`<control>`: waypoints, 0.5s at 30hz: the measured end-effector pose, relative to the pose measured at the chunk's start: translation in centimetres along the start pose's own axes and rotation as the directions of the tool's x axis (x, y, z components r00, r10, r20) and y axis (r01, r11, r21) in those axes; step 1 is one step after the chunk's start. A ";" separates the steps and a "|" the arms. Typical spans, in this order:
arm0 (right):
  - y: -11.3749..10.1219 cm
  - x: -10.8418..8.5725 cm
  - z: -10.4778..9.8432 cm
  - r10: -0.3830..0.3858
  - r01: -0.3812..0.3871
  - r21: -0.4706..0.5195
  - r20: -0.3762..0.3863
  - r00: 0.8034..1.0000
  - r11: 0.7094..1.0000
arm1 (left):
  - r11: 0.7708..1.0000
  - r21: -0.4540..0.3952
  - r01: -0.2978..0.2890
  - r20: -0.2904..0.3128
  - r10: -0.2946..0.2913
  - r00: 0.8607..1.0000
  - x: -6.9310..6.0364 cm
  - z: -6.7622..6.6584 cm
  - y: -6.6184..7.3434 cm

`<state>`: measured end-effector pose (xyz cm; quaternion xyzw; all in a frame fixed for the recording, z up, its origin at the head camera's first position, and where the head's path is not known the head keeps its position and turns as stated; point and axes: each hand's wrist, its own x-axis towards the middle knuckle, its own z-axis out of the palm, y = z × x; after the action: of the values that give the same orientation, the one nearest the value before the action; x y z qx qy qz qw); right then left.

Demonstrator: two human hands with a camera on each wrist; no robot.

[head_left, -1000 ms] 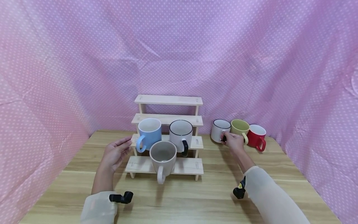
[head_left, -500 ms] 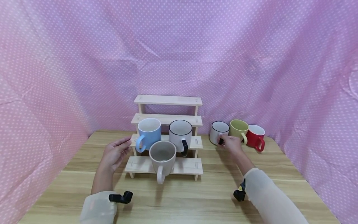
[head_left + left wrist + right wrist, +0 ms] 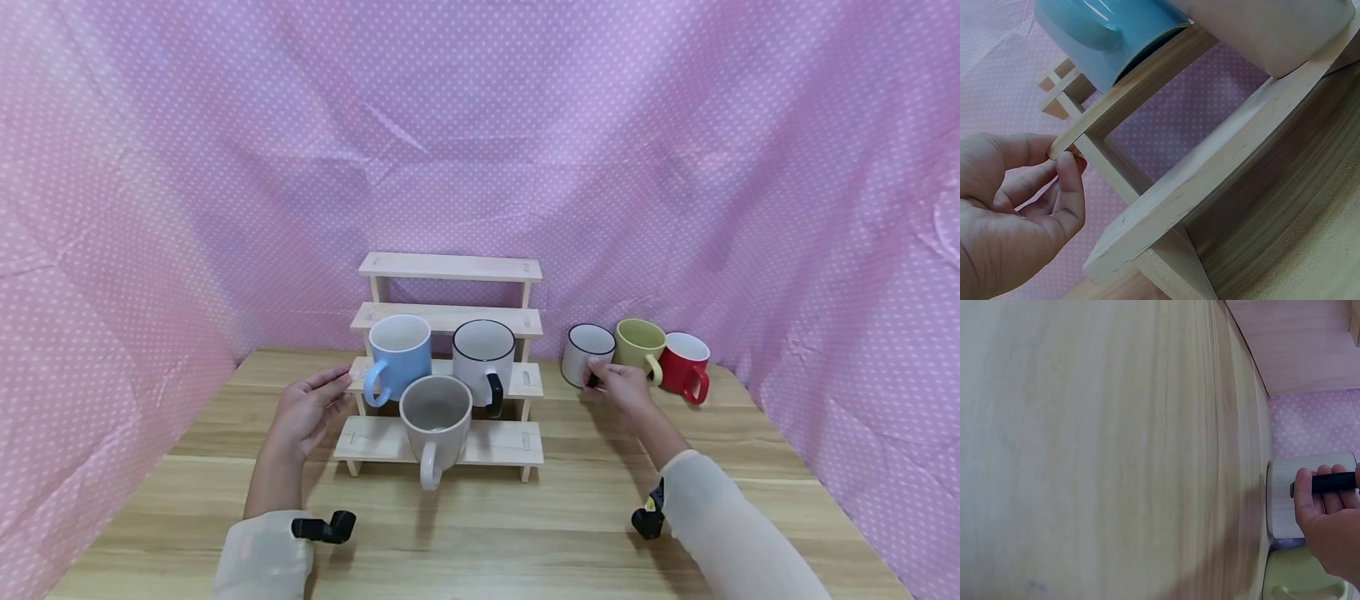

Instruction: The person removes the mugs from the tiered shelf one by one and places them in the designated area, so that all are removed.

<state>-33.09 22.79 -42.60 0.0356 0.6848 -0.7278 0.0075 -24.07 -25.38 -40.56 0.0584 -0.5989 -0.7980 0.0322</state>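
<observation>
The right hand (image 3: 622, 387) pinches the black handle (image 3: 1332, 482) of a white mug (image 3: 579, 360) with a dark rim, which sits upright by the back edge of the desk (image 3: 487, 525), towards the right back corner. A green mug (image 3: 633, 354) is just beside it, and a red mug (image 3: 678, 371) comes next along the row, nearest the desk's right edge; whether the mugs touch, I cannot tell.

The left hand (image 3: 307, 412) has its grip closed on a four-step wooden stand (image 3: 450, 267) — it pinches the left end of the second step up. The stand is near the middle of the desk's back edge. On that second step are a blue mug (image 3: 405, 367) at the left and another white mug (image 3: 480, 371), also dark-rimmed and black-handled, at the right. A beige mug (image 3: 437, 425) stands mid-step on the lowest board, its handle towards the desk's front edge.

Pink dotted cloth (image 3: 465, 125) hangs behind the desk's back edge — and along its sides too.
</observation>
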 end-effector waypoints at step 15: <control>-2.1 -0.5 -1.6 -0.045 0.031 -0.464 -0.019 0.999 0.885 | 1.000 0.010 0.017 -0.003 -0.017 1.000 0.0 -0.1 0.1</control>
<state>-32.69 24.48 -40.53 0.0297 0.8394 -0.5426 -0.0085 -24.02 -25.46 -40.48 0.0650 -0.6023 -0.7952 0.0259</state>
